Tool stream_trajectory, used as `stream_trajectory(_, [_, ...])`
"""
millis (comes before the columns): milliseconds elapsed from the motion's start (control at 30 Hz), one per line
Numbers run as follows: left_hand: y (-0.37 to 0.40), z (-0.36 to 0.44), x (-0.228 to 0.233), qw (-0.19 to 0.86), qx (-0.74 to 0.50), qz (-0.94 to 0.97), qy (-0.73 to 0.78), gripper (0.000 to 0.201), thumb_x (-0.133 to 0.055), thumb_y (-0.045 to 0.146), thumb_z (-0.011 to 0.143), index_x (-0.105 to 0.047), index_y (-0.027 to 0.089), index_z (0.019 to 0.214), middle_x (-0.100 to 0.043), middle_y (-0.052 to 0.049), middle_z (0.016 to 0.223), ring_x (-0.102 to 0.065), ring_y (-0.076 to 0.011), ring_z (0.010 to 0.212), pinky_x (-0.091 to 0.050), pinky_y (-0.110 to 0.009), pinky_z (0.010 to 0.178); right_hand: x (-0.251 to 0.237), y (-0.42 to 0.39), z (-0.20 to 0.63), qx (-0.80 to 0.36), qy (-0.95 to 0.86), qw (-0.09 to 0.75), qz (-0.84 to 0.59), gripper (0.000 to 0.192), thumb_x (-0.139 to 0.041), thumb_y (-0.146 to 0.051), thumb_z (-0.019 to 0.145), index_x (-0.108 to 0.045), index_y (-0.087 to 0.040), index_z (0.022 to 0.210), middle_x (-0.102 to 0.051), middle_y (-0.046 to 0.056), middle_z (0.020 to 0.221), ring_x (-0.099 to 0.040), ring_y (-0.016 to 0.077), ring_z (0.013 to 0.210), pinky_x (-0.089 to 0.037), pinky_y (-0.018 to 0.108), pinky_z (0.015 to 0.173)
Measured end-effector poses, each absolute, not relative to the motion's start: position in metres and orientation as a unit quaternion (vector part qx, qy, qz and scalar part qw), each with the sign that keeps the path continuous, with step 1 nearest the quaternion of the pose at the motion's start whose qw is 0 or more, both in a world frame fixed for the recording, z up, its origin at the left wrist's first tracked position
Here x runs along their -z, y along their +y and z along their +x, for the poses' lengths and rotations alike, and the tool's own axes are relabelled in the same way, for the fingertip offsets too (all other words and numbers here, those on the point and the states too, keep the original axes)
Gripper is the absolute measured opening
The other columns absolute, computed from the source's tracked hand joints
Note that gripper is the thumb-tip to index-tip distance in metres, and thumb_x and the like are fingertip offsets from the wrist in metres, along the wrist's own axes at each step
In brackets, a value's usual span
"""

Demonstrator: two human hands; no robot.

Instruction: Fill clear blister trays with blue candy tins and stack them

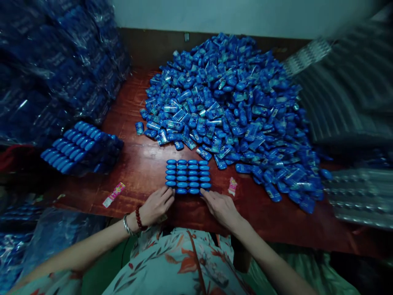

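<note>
A neat block of small blue packets (pixel 188 176), set in rows standing on edge, sits on the red-brown table (pixel 144 164) just in front of me. My left hand (pixel 156 205) rests at the block's near left corner, fingers curled against it. My right hand (pixel 219 207) lies at the near right corner, fingertips touching the bottom row. Neither hand lifts anything. Behind the block spreads a large loose heap of the same blue packets (pixel 233 106).
A wrapped bundle of blue packets (pixel 81 147) lies at the left, with stacked plastic-wrapped bundles (pixel 52 65) behind it. Two small pink wrappers (pixel 114 194) (pixel 232 186) lie on the table. A striped cloth (pixel 346 86) is at the right, clear wrapped packs (pixel 359 196) below it.
</note>
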State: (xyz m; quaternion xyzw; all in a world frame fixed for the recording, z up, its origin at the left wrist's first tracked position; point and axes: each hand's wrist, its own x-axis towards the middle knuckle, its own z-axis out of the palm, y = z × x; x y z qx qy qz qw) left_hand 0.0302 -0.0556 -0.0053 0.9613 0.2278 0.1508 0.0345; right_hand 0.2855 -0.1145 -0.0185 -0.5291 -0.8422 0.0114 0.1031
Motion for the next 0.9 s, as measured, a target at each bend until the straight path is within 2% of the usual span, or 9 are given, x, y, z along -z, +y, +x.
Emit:
stream_trajectory(133, [-0.058,0.026,0.010,0.079,-0.245,0.916,0.308,0.038,-0.037,0.016,0.091,-0.045,0.021,0.128,-0.058,-0.011,0.107,-0.052,-0.0197,0.099,-0.046,-0.036,0.086,0.013,-0.115,0.286,0.028,-0.807,0.211,-0.551,0.038,-0.048,-0.029,0.091,-0.052,-0.015,0.126,-0.062,0.002,0.070,-0.057,0.0132,0.063,-0.044,0.024,0.060])
stream_trajectory(233, [-0.053,0.043,0.015,0.114,-0.276,0.841,0.451,0.051,-0.041,0.026,0.092,-0.027,0.024,0.141,-0.042,-0.013,0.136,-0.037,-0.0248,0.126,-0.035,-0.045,0.101,0.007,-0.099,0.280,0.017,-0.762,0.247,-0.598,0.056,-0.046,-0.039,0.090,-0.033,-0.018,0.140,-0.061,0.011,0.107,-0.057,0.0223,0.101,-0.046,0.034,0.084])
stream_trajectory(333, [-0.041,0.071,0.024,0.142,-0.240,0.802,0.528,0.065,-0.040,0.041,0.091,-0.011,0.018,0.145,-0.024,-0.017,0.148,-0.020,-0.0309,0.137,-0.023,-0.055,0.106,0.013,-0.075,0.268,-0.016,-0.764,0.214,-0.608,0.067,-0.043,-0.048,0.088,-0.021,-0.020,0.145,-0.035,0.013,0.143,-0.026,0.0334,0.133,-0.034,0.053,0.099])
stream_trajectory(400, [-0.032,0.085,0.032,0.144,-0.216,0.808,0.528,0.066,-0.040,0.045,0.090,-0.015,0.019,0.145,-0.023,-0.017,0.148,-0.017,-0.0334,0.137,-0.022,-0.058,0.106,0.023,-0.063,0.261,-0.031,-0.773,0.201,-0.601,0.065,-0.043,-0.048,0.088,-0.023,-0.022,0.144,-0.029,0.011,0.147,-0.015,0.0347,0.137,-0.030,0.057,0.101])
stream_trajectory(500, [-0.021,0.093,0.038,0.158,-0.219,0.816,0.512,0.060,-0.041,0.045,0.089,-0.026,0.021,0.142,-0.023,-0.014,0.149,-0.013,-0.0330,0.138,-0.026,-0.054,0.106,0.035,-0.052,0.255,-0.058,-0.760,0.221,-0.609,0.061,-0.045,-0.045,0.088,-0.029,-0.022,0.142,-0.027,0.009,0.148,-0.009,0.0331,0.138,-0.029,0.055,0.104])
stream_trajectory(633, [-0.007,0.090,0.040,0.247,-0.307,0.779,0.487,0.055,-0.042,0.042,0.090,-0.031,0.024,0.140,-0.023,-0.010,0.150,-0.013,-0.0276,0.139,-0.021,-0.052,0.110,0.035,-0.047,0.254,-0.118,-0.718,0.303,-0.616,0.053,-0.044,-0.040,0.089,-0.036,-0.025,0.139,-0.030,0.006,0.147,-0.013,0.0277,0.139,-0.028,0.051,0.107])
stream_trajectory(767, [0.010,0.089,0.044,0.397,-0.449,0.590,0.541,0.056,-0.039,0.044,0.091,-0.026,0.024,0.142,-0.022,-0.009,0.150,-0.022,-0.0219,0.138,-0.021,-0.045,0.112,0.039,-0.045,0.262,-0.209,-0.563,0.479,-0.640,0.051,-0.035,-0.042,0.092,-0.035,-0.024,0.139,-0.031,0.006,0.147,-0.027,0.0214,0.135,-0.029,0.044,0.108])
stream_trajectory(833, [0.012,0.088,0.046,0.483,-0.460,0.469,0.578,0.059,-0.039,0.050,0.089,-0.028,0.023,0.141,-0.031,-0.012,0.146,-0.030,-0.0239,0.134,-0.026,-0.046,0.110,0.048,-0.047,0.269,-0.266,-0.434,0.551,-0.662,0.055,-0.033,-0.048,0.091,-0.034,-0.022,0.140,-0.034,0.007,0.145,-0.032,0.0210,0.132,-0.032,0.042,0.106])
stream_trajectory(900, [0.005,0.085,0.046,0.558,-0.441,0.427,0.558,0.065,-0.046,0.055,0.084,-0.036,0.020,0.137,-0.041,-0.014,0.140,-0.038,-0.0269,0.129,-0.030,-0.047,0.108,0.063,-0.052,0.273,-0.333,-0.349,0.569,-0.666,0.062,-0.035,-0.054,0.087,-0.035,-0.020,0.139,-0.039,0.007,0.143,-0.037,0.0222,0.130,-0.035,0.040,0.104])
